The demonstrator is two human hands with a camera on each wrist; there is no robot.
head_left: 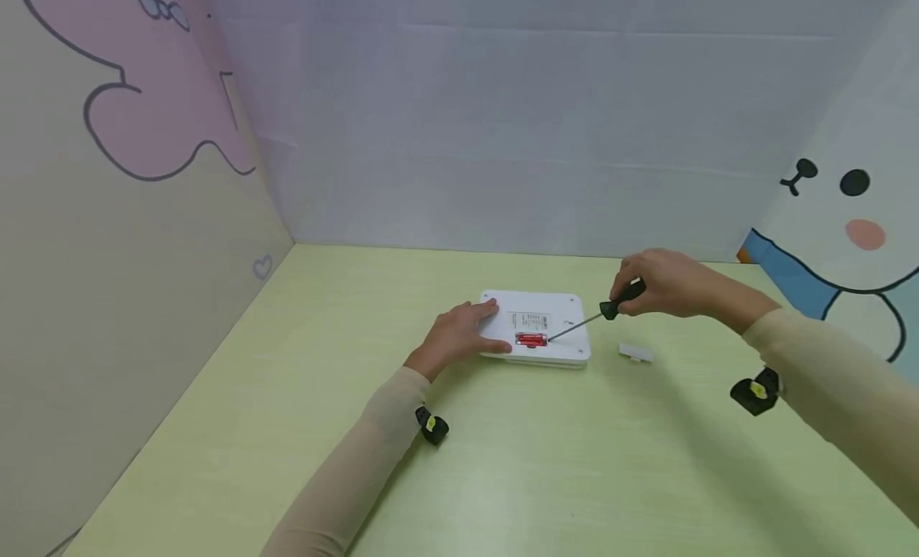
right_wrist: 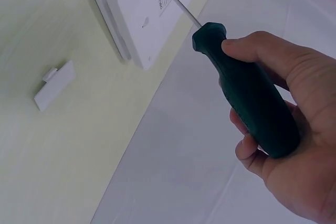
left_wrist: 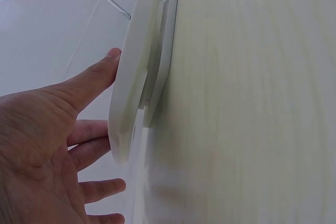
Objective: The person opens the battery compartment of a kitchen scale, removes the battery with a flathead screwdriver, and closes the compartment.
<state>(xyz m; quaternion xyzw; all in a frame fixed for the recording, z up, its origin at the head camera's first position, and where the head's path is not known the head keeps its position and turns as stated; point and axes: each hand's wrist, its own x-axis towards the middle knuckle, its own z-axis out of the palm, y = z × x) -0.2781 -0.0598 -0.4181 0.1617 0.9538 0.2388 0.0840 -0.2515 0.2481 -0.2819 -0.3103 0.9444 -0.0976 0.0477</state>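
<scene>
Pale yellow-green counter (head_left: 337,318); cartoon-printed wall (head_left: 165,102) at left. White box (head_left: 531,304), red batteries (head_left: 531,339) exposed. Left hand (head_left: 459,331) spread, touching it; right hand (head_left: 664,283) grips green screwdriver (right_wrist: 252,98).

A white, rounded-square plastic device (head_left: 562,316) lies underside up on the counter (head_left: 546,445), its printed label showing and its battery compartment uncovered — red, cylindrical battery content (head_left: 531,340) sits inside, too small to count. A screwdriver with a dark green handle and slim metal shaft (right_wrist: 252,103) slants down leftward, tip at the compartment's right end. Right of the device, apart, lies a small white rectangular plastic cover with a tab (right_wrist: 55,85).
</scene>
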